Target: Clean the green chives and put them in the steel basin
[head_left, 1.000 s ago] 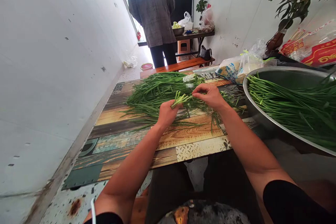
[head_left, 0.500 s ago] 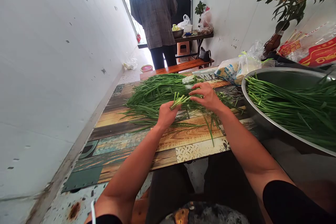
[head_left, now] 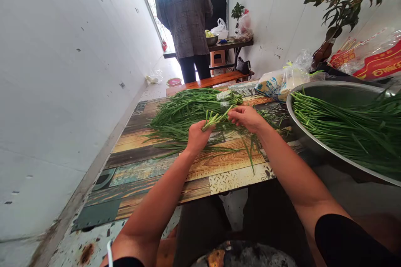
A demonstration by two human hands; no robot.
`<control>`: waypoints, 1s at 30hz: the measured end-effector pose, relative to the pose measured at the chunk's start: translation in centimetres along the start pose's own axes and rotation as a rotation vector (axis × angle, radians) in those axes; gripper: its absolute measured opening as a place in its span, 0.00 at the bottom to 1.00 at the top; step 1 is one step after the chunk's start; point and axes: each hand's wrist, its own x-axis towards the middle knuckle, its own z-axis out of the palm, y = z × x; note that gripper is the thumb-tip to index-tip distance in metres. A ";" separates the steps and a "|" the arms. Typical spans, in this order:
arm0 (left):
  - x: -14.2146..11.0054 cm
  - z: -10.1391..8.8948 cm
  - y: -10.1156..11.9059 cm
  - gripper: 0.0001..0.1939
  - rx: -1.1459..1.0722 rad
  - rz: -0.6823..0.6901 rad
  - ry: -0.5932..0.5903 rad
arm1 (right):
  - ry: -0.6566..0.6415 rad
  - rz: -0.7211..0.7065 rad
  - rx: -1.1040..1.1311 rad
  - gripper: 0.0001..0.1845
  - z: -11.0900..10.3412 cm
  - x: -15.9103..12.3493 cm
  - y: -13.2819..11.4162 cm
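My left hand (head_left: 199, 135) is closed around a small bunch of garlic chives (head_left: 211, 120), their pale cut ends pointing up and to the right. Thumb and fingers pressed together, my right hand (head_left: 246, 118) pinches the end of one stalk that sticks out of that bunch. Behind both hands lies a large heap of garlic chives (head_left: 184, 110) on the wood-patterned table (head_left: 200, 187), with a whitish wrap around the stem end. Loose trimmings (head_left: 272, 117) are scattered to the right of my right hand.
A big metal bowl (head_left: 290, 106) of trimmed chives stands at the right. Behind it are a plastic bag (head_left: 282, 83), a potted plant (head_left: 341, 6) and red packaging (head_left: 382, 60). Beyond the bench (head_left: 213, 80), a person in a grey shirt (head_left: 184, 12) stands facing away at another table.
My right hand's fingers, spread apart before, have come together on a stalk end. The left hand keeps its bunch in nearly the same place.
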 end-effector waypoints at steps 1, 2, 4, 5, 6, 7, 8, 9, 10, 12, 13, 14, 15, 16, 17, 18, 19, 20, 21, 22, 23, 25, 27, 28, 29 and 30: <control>0.0 0.0 0.0 0.12 -0.001 0.003 -0.001 | -0.021 0.005 0.004 0.17 0.0 -0.1 -0.1; 0.0 0.0 0.1 0.12 -0.001 0.004 -0.003 | -0.045 -0.001 0.012 0.16 0.0 -0.2 -0.2; 0.0 -0.1 0.1 0.12 0.005 0.004 -0.008 | -0.080 -0.033 0.031 0.15 0.1 -0.3 -0.3; 0.0 -0.1 0.1 0.12 0.009 0.003 -0.010 | -0.086 -0.051 0.033 0.15 0.2 -0.4 -0.3; 0.0 -0.1 0.1 0.12 0.010 0.000 -0.010 | -0.086 -0.067 0.029 0.15 0.3 -0.4 -0.4; 0.0 0.0 0.1 0.12 0.008 -0.002 -0.014 | -0.084 -0.081 0.023 0.15 0.4 -0.5 -0.4; 0.0 0.0 0.1 0.12 0.005 -0.004 -0.017 | -0.080 -0.093 0.016 0.15 0.4 -0.5 -0.3; 0.0 0.0 0.1 0.12 0.003 -0.005 -0.020 | -0.075 -0.102 0.010 0.15 0.5 -0.5 -0.3; 0.0 0.0 0.2 0.12 0.000 -0.006 -0.020 | -0.070 -0.107 0.007 0.16 0.5 -0.4 -0.3; -0.1 0.1 0.3 0.12 -0.006 -0.009 -0.012 | -0.063 -0.111 0.001 0.15 0.7 -0.4 -0.3; -0.2 0.1 0.4 0.12 -0.009 -0.008 -0.006 | -0.065 -0.110 -0.007 0.15 0.7 -0.4 -0.3; -0.2 0.1 0.5 0.12 -0.013 -0.007 0.001 | -0.071 -0.108 -0.018 0.14 0.8 -0.5 -0.3; -0.3 0.2 0.5 0.12 -0.015 -0.004 0.008 | -0.081 -0.107 -0.030 0.14 0.9 -0.5 -0.3; -0.3 0.2 0.6 0.12 -0.016 0.000 0.014 | -0.091 -0.106 -0.042 0.13 1.0 -0.5 -0.3; -0.4 0.2 0.6 0.11 -0.015 0.006 0.020 | -0.100 -0.106 -0.055 0.13 1.0 -0.6 -0.3; -0.4 0.2 0.6 0.11 -0.011 0.011 0.024 | -0.107 -0.111 -0.070 0.12 1.1 -0.6 -0.2; -0.4 0.2 0.5 0.10 -0.005 0.016 0.025 | -0.112 -0.120 -0.086 0.12 1.1 -0.6 -0.2; -0.4 0.2 0.5 0.11 0.003 0.020 0.022 | -0.117 -0.134 -0.106 0.12 1.1 -0.6 -0.2; -0.3 0.2 0.5 0.11 0.013 0.023 0.018 | -0.121 -0.154 -0.129 0.13 1.1 -0.6 -0.1; -0.3 0.2 0.4 0.12 0.024 0.023 0.013 | -0.125 -0.178 -0.154 0.13 1.0 -0.6 -0.1; -0.2 0.2 0.4 0.12 0.033 0.021 0.008 | -0.127 -0.205 -0.183 0.13 0.9 -0.5 0.0; -0.2 0.1 0.4 0.13 0.037 0.019 -0.006 | -0.122 -0.263 -0.244 0.13 0.8 -0.5 0.1; -0.1 0.1 0.4 0.12 0.032 0.021 -0.015 | -0.103 -0.311 -0.306 0.13 0.8 -0.5 0.1; -0.1 0.1 0.3 0.12 0.031 0.024 -0.019 | -0.089 -0.329 -0.336 0.13 0.9 -0.5 0.1; -0.1 0.1 0.2 0.12 0.031 0.026 -0.022 | -0.068 -0.345 -0.367 0.13 1.0 -0.5 0.1; 0.0 0.1 0.2 0.12 0.034 0.028 -0.026 | -0.039 -0.361 -0.402 0.12 1.1 -0.5 0.2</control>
